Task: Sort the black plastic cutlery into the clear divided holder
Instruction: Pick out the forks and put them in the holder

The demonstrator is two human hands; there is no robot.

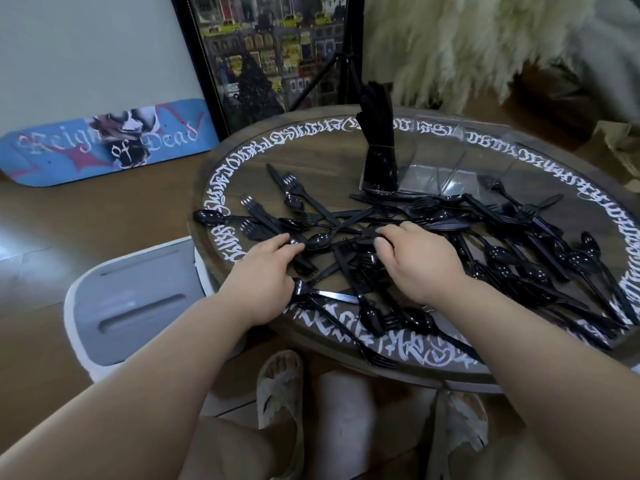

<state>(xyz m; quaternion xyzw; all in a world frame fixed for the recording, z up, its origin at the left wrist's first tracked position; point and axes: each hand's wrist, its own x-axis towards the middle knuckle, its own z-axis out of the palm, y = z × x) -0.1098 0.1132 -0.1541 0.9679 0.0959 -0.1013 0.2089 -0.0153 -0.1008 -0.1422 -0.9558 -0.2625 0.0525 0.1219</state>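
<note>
Both hands reach into the cutlery pile (433,244) on the round table (311,157); the left hand (266,271) pinches a spoon (320,240) at its handle; the right hand (415,261) curls its fingers onto black pieces, grip unclear; beyond, the clear divided holder (426,168) stands with cutlery upright in its left compartment.
</note>
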